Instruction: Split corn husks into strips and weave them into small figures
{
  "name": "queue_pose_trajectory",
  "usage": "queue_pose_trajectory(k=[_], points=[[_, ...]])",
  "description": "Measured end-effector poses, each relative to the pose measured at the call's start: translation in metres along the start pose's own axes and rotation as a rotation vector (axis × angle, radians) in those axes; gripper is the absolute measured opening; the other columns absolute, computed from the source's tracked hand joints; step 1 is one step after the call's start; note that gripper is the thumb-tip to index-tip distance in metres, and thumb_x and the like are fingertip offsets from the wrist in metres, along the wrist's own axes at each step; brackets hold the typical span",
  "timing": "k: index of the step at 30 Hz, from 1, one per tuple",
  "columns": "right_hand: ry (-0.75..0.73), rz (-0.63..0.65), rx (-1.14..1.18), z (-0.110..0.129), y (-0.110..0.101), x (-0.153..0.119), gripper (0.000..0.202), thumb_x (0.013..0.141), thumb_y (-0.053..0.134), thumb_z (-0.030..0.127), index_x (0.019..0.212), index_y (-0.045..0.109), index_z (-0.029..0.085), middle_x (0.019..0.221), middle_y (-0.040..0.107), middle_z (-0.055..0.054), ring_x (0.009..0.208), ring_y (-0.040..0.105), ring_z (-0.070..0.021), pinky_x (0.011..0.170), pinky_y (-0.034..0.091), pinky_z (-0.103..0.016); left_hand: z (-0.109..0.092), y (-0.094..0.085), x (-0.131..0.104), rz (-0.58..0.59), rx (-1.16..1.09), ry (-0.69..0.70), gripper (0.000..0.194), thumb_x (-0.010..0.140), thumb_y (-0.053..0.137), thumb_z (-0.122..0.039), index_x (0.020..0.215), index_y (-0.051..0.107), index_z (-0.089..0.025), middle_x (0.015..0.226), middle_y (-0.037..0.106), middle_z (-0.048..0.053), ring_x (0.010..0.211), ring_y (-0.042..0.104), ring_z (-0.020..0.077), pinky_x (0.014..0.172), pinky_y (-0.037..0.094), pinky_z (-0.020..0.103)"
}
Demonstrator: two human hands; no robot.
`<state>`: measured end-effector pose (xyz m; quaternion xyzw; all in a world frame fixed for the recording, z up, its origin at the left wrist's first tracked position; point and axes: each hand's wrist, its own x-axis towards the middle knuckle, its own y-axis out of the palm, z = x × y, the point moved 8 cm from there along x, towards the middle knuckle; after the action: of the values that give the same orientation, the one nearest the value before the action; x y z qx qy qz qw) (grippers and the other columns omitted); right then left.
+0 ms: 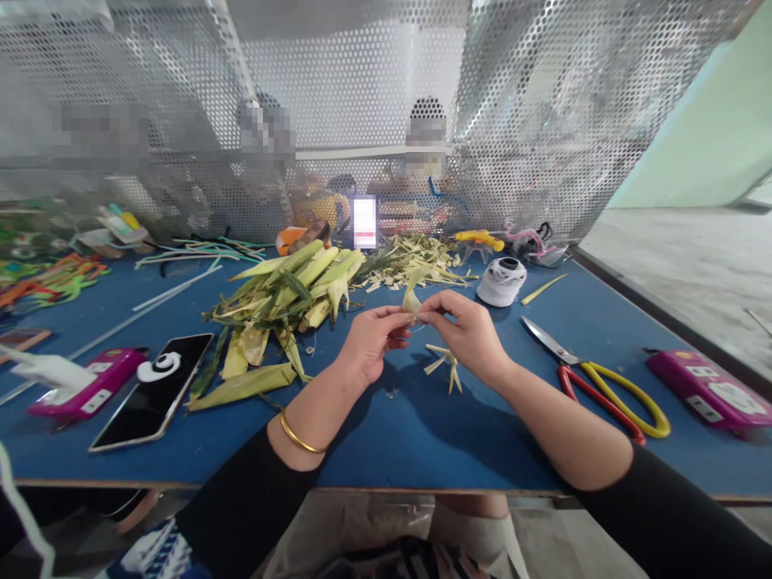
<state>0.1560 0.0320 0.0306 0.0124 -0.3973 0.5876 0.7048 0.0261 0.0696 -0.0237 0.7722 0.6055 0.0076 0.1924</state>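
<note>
A pale green piece of corn husk (412,296) stands up between my fingertips, above the blue table. My left hand (375,338) pinches its lower end from the left, and my right hand (461,323) pinches it from the right; the two hands nearly touch. Just below my right hand lies a small bundle of split husk strips (449,366). A large heap of corn husks (295,293) spreads to the left of my hands. Beyond them is a pile of husk scraps (416,261). A spool of white thread (502,281) stands to the right.
Scissors with red and yellow handles (594,386) lie at right, beside a magenta box (708,390). A black phone (153,394) and another magenta box (90,386) are at left. A yellow glue gun (481,239) sits near the perforated metal screen (362,88); people are behind it.
</note>
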Motion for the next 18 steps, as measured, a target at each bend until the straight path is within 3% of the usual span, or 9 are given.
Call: queue_pose_trajectory(k=[13, 18], points=[[-0.057, 0.025, 0.034, 0.0084, -0.0013, 0.0019, 0.012, 0.084, 0.059, 0.025, 0.075, 0.067, 0.024, 0.078, 0.063, -0.002, 0.076, 0.059, -0.0178, 0.074, 0.046, -0.032, 0.0072, 0.0010, -0.0001, 0.018, -0.080, -0.135, 0.006, 0.065, 0.071, -0.012, 0.065, 0.065, -0.013, 0.060, 0.061, 0.001, 0.050, 0.050, 0.0057, 0.047, 0.043, 0.017], [-0.036, 0.025, -0.009, 0.0030, -0.0008, 0.0018, 0.014, 0.085, 0.058, 0.025, 0.072, 0.063, 0.023, 0.078, 0.061, -0.002, 0.077, 0.058, -0.0177, 0.074, 0.046, -0.032, 0.0035, 0.0018, 0.0001, 0.030, -0.013, -0.050, 0.008, 0.063, 0.073, -0.016, 0.067, 0.067, -0.013, 0.060, 0.063, 0.002, 0.052, 0.053, 0.0078, 0.050, 0.044, 0.019]])
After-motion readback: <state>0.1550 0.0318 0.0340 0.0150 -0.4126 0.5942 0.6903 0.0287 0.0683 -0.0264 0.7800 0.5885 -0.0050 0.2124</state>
